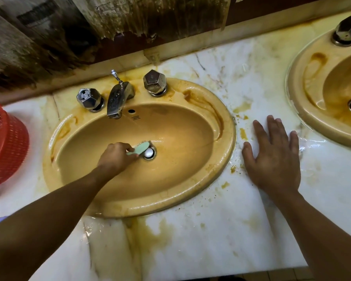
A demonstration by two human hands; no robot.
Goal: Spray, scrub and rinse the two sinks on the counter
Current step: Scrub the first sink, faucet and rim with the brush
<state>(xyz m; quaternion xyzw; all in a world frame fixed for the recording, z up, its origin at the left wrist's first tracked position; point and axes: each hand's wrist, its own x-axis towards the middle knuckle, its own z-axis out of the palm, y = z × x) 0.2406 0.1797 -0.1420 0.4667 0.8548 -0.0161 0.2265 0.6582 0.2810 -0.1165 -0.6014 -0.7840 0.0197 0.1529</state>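
Scrubbing seems underway in the oval tan ceramic sink (228,138): green plastic brush (139,149) gripped by left hand (115,158), right hand (274,159) splayed flat beside it; second sink (300,82) undone.

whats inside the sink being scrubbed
The left hand holds a green brush at the drain, where a white round thing shows. The brush covers part of the drain.

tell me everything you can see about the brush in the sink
The brush is small, pale green and plastic-looking, with pale bristles showing along its far edge. The left hand grips its near end, hiding any handle. Its head lies low in the yellow sink, overlapping the left side of the drain.
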